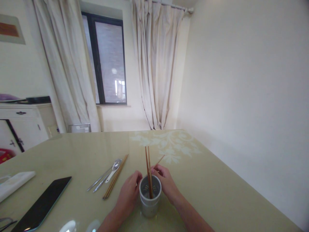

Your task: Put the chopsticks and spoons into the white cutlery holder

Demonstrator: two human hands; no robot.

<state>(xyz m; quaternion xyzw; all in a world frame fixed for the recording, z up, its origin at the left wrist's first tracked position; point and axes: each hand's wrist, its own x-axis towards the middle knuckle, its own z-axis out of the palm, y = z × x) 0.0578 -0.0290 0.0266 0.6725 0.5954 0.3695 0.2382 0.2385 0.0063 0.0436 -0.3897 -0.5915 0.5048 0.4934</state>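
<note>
A white utensil holder (pixel 150 197) stands on the pale green table (pixel 217 190) right in front of me. Two wooden chopsticks (pixel 148 170) stand upright inside it. My left hand (pixel 129 191) curls around the holder's left side. My right hand (pixel 164 180) rests at the holder's right rim, its fingers pinched on another chopstick (pixel 159 160) that slants up and away. To the left, a pair of loose chopsticks (pixel 116 181) lies flat on the table, beside two metal spoons (pixel 106 175).
A dark tablet (pixel 42 203) lies at the near left with a folded white cloth (pixel 14 183) beyond it. A white cabinet (pixel 21 129) stands at the far left. Curtains and a window are behind the table; a wall runs along its right edge.
</note>
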